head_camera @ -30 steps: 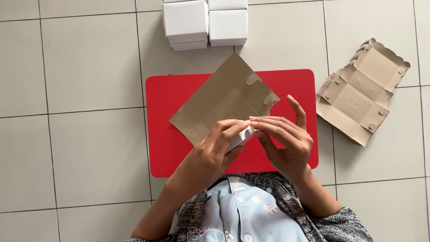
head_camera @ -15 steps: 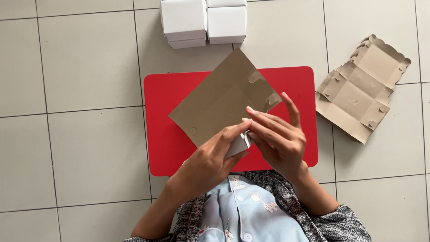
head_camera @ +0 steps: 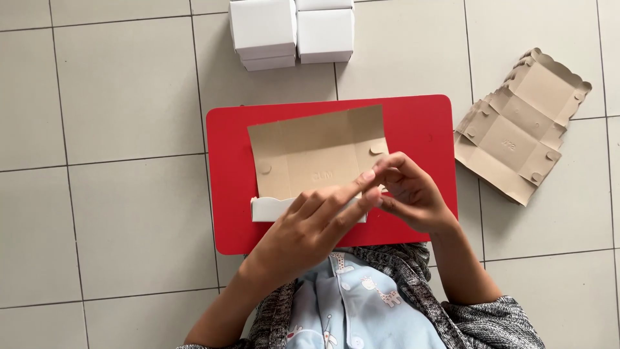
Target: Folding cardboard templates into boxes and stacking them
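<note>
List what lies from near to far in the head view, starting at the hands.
Left hand and right hand → brown cardboard blank on the red board → white folded boxes.

Floor [head_camera: 116, 116] is large square tiles, pale grey-beige, thin dark grout lines crossing in a grid. Light is even, soft, no hard shadows. A red rectangular board [head_camera: 229, 181] with rounded corners lies flat on the tiles at mid frame, edges roughly parallel to the grout. Beyond the board's far edge, white boxes [head_camera: 290, 29] sit in two short stacks side by side, touching, cut off by the top of the frame. Off the board's right edge, apart from it, a stack of flat brown cardboard blanks [head_camera: 523, 132] with scalloped edges lies skewed on the floor. No walls, windows or furniture in view.
</note>
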